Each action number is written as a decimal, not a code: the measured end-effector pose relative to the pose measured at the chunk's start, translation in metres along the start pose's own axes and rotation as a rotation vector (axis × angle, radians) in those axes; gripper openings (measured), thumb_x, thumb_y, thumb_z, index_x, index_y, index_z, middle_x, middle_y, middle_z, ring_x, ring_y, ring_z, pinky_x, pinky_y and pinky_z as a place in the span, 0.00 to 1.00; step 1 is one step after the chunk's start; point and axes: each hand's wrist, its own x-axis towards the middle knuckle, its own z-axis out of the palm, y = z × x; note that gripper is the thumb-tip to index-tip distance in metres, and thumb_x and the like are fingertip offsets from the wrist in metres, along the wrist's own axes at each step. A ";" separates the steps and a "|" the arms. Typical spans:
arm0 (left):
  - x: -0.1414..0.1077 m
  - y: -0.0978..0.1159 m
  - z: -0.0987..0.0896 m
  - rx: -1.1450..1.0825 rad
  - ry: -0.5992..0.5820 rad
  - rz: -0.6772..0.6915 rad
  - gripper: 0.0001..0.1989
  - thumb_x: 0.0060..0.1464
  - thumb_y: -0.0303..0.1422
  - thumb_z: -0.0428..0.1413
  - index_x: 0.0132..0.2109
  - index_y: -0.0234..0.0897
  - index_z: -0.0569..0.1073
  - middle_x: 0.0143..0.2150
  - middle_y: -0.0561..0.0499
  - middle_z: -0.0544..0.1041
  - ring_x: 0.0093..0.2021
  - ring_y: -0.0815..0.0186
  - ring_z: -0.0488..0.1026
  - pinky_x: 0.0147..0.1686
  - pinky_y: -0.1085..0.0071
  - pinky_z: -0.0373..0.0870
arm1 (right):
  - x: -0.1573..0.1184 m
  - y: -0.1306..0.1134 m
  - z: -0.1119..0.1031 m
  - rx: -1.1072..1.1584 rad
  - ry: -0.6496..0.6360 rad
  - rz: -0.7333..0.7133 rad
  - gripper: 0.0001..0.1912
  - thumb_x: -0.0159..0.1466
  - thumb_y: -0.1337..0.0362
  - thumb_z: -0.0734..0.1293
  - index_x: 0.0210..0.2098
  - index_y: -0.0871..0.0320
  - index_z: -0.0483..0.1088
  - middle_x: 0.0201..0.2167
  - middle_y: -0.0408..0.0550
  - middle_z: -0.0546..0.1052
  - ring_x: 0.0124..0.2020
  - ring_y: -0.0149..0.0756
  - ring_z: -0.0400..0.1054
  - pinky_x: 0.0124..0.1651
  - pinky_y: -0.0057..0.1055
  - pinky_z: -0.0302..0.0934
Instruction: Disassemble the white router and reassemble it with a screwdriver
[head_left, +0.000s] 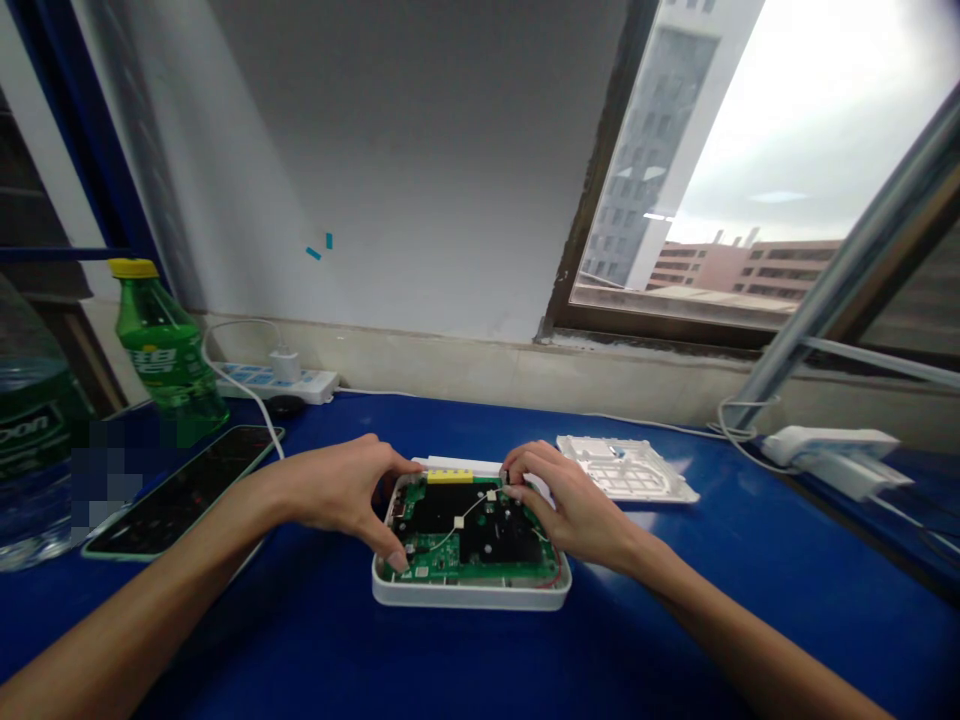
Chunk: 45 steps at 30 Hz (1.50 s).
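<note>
An open white plastic casing [472, 598] lies in front of me with a green circuit board [442, 556] inside. Black patches cover much of the board, and a yellow strip [450, 477] runs along its far edge. A thin white cable [474, 508] with small pale tabs crosses it. My left hand [341, 485] grips the casing's left side, thumb at the near left corner and fingers at the far one. With fingers pinched together, my right hand [566, 500] is over the board's far right part; a small dark piece shows at the fingertips, its kind unclear.
Behind to the right lies a white plastic cover [626, 470]. A phone [187, 490], a green bottle [161, 345], a clear bottle [34, 440] and a power strip [315, 385] stand or lie at left. White adapters [832, 455] with cables sit at far right.
</note>
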 end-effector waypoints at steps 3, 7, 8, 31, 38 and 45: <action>-0.002 0.001 -0.001 0.027 0.011 -0.012 0.46 0.39 0.59 0.67 0.63 0.40 0.74 0.42 0.46 0.84 0.40 0.53 0.80 0.35 0.69 0.71 | 0.000 0.001 0.000 0.005 0.020 0.002 0.06 0.68 0.73 0.64 0.38 0.55 0.67 0.43 0.49 0.75 0.47 0.39 0.68 0.50 0.39 0.64; -0.005 0.001 -0.001 0.043 0.003 0.000 0.48 0.38 0.55 0.69 0.65 0.42 0.71 0.49 0.46 0.83 0.47 0.50 0.79 0.42 0.67 0.72 | 0.000 -0.001 0.000 -0.006 0.036 -0.013 0.06 0.68 0.73 0.63 0.38 0.55 0.66 0.44 0.49 0.75 0.47 0.40 0.67 0.50 0.39 0.64; -0.006 0.001 -0.001 0.041 -0.001 0.015 0.48 0.36 0.54 0.70 0.65 0.43 0.71 0.51 0.46 0.82 0.48 0.50 0.79 0.44 0.67 0.72 | 0.000 -0.001 -0.001 -0.008 0.039 -0.014 0.06 0.68 0.73 0.63 0.38 0.55 0.66 0.45 0.50 0.75 0.48 0.40 0.67 0.50 0.39 0.64; -0.008 -0.006 0.002 0.081 0.005 0.026 0.51 0.36 0.56 0.69 0.68 0.47 0.67 0.57 0.44 0.78 0.54 0.48 0.76 0.52 0.62 0.70 | -0.004 0.001 0.004 0.078 0.025 0.080 0.05 0.68 0.72 0.65 0.37 0.56 0.68 0.40 0.46 0.75 0.42 0.38 0.68 0.46 0.37 0.62; -0.009 -0.001 0.003 0.113 0.042 -0.006 0.50 0.34 0.55 0.71 0.66 0.48 0.70 0.51 0.45 0.80 0.51 0.48 0.76 0.50 0.63 0.71 | -0.007 0.001 0.003 0.104 0.053 0.053 0.05 0.69 0.71 0.63 0.38 0.55 0.67 0.42 0.48 0.75 0.45 0.38 0.68 0.48 0.38 0.62; -0.010 0.002 0.001 0.135 0.065 0.028 0.49 0.34 0.55 0.70 0.64 0.45 0.72 0.51 0.45 0.80 0.49 0.49 0.77 0.49 0.63 0.72 | -0.007 -0.003 0.006 0.145 0.064 0.106 0.06 0.70 0.70 0.62 0.37 0.55 0.66 0.42 0.47 0.74 0.43 0.38 0.68 0.47 0.38 0.62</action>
